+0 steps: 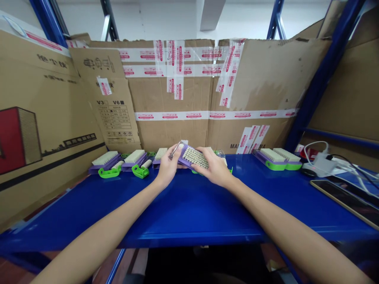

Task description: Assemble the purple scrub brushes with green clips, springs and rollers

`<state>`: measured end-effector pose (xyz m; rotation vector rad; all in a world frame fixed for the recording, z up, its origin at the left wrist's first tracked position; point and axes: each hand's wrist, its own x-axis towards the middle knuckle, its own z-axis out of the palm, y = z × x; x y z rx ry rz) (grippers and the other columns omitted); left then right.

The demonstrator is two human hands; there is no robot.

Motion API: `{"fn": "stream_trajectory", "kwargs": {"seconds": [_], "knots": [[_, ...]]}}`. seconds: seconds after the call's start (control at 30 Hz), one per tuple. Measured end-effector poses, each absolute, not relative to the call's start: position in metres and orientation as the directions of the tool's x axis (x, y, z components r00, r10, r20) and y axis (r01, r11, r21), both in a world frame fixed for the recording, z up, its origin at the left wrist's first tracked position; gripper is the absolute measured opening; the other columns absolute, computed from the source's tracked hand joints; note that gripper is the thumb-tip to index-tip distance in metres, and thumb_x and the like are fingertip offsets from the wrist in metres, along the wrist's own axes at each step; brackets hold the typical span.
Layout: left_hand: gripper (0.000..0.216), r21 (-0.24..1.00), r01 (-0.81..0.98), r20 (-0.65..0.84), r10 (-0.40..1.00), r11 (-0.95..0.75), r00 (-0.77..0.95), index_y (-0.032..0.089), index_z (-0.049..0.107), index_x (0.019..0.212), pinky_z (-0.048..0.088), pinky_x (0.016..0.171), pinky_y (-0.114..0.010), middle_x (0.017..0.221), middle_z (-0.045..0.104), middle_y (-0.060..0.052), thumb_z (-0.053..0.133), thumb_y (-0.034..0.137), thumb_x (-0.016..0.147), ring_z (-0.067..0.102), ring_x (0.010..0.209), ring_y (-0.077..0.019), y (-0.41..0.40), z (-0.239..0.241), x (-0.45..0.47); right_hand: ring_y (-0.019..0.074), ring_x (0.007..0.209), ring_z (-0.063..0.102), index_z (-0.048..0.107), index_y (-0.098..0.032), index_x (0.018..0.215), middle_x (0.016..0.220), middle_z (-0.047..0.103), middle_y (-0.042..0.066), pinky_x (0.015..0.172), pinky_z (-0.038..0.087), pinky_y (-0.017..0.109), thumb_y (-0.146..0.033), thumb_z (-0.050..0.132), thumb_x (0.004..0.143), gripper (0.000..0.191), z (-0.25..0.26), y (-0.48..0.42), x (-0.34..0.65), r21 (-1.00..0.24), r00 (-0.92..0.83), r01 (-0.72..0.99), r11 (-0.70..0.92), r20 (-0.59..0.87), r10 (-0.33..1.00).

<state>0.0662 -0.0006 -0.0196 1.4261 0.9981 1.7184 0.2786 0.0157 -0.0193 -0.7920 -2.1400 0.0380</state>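
Above the blue table, both my hands hold one purple brush (194, 156) with cream bristles, tilted with its bristle face toward me. My left hand (168, 167) closes round its left end. At those fingers sits a thin shiny metal piece (175, 150); its kind and whether it is a separate tool I cannot make out. My right hand (215, 167) grips the brush's right end, fingers over the top edge and thumb at the lower edge. Behind my hands lie more brush parts, partly hidden.
Purple brushes (105, 158) with green end pieces (110, 172) line the table's back left. Two more brushes (272, 156) stand at the back right. A white charger with cables (318, 163) and a phone (346, 197) lie far right. Cardboard (171, 134) walls the blue table (189, 209).
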Motion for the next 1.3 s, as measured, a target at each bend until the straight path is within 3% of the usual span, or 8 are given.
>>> {"fn": "stream_trajectory", "kwargs": {"seconds": [0.17,0.23,0.37,0.57,0.73,0.87,1.07,1.3], "knots": [[0.072,0.881,-0.015,0.466,0.873,-0.473,-0.144,0.016,0.064,0.147,0.070,0.059,-0.033,0.130,0.074,-0.017,0.069,0.068,0.098,0.080,0.089,-0.0261,-0.001,-0.020,0.065,0.0378,0.136,0.064,0.045,-0.026,0.156,0.148,0.065,0.017,0.106,0.058,0.056,-0.060,0.081,0.092,0.082,-0.016,0.017,0.283,-0.227,-0.553,0.493,0.840,0.663,0.504],[0.073,0.874,-0.004,0.480,0.866,-0.485,-0.139,0.016,0.063,0.149,0.071,0.060,-0.034,0.133,0.073,-0.018,0.069,0.069,0.098,0.080,0.094,-0.0278,0.000,-0.020,0.064,0.0395,0.137,0.063,0.040,-0.026,0.160,0.149,0.063,0.018,0.107,0.058,0.058,-0.056,0.083,0.091,0.087,-0.016,0.017,0.283,-0.186,-0.590,0.487,0.854,0.651,0.478],[0.079,0.870,-0.001,0.489,0.863,-0.493,-0.125,0.016,0.062,0.149,0.071,0.062,-0.035,0.137,0.071,-0.018,0.070,0.073,0.095,0.079,0.099,-0.0294,-0.002,-0.020,0.064,0.0388,0.134,0.064,0.036,-0.024,0.162,0.148,0.062,0.019,0.107,0.058,0.057,-0.042,0.076,0.096,0.079,-0.018,0.017,0.281,-0.169,-0.586,0.494,0.853,0.659,0.471],[0.079,0.856,0.015,0.516,0.850,-0.517,-0.108,0.019,0.060,0.151,0.071,0.057,-0.032,0.148,0.064,-0.019,0.071,0.073,0.094,0.078,0.095,-0.0248,-0.001,-0.019,0.065,0.0395,0.137,0.064,0.038,-0.023,0.162,0.150,0.063,0.019,0.107,0.059,0.057,-0.041,0.074,0.094,0.079,-0.014,0.018,0.285,-0.177,-0.564,0.535,0.826,0.653,0.505],[0.087,0.864,0.030,0.504,0.862,-0.503,-0.062,0.018,0.051,0.160,0.067,0.049,-0.027,0.119,0.074,-0.015,0.072,0.071,0.094,0.076,0.070,-0.0175,0.005,-0.024,0.064,0.0388,0.136,0.065,0.036,-0.026,0.163,0.152,0.063,0.017,0.107,0.059,0.058,-0.041,0.072,0.095,0.079,-0.011,0.022,0.290,-0.174,-0.551,0.536,0.826,0.669,0.498],[0.089,0.867,0.054,0.498,0.866,-0.496,-0.038,0.017,0.046,0.164,0.065,0.049,-0.025,0.105,0.075,-0.012,0.072,0.068,0.096,0.076,0.070,-0.0182,0.008,-0.028,0.064,0.0384,0.136,0.065,0.037,-0.026,0.163,0.152,0.063,0.017,0.108,0.059,0.058,-0.041,0.070,0.096,0.077,-0.012,0.028,0.293,-0.176,-0.528,0.557,0.811,0.679,0.510],[0.081,0.877,0.120,0.470,0.883,-0.466,-0.009,0.021,0.045,0.164,0.063,0.048,-0.023,0.127,0.068,-0.015,0.072,0.058,0.098,0.075,0.075,-0.0159,0.011,-0.032,0.063,0.0377,0.138,0.065,0.039,-0.025,0.162,0.159,0.059,0.017,0.109,0.058,0.058,-0.043,0.070,0.094,0.077,-0.016,0.043,0.302,-0.229,-0.457,0.596,0.769,0.691,0.560],[0.059,0.839,0.253,0.495,0.869,-0.482,0.012,0.020,0.060,0.144,0.058,0.044,-0.021,0.119,0.065,-0.010,0.069,0.056,0.098,0.072,0.076,-0.0154,0.012,-0.035,0.060,0.0423,0.135,0.066,0.046,-0.020,0.158,0.157,0.061,0.019,0.105,0.058,0.061,-0.049,0.068,0.093,0.075,-0.013,0.061,0.326,-0.279,-0.317,0.717,0.639,0.686,0.655]]}}
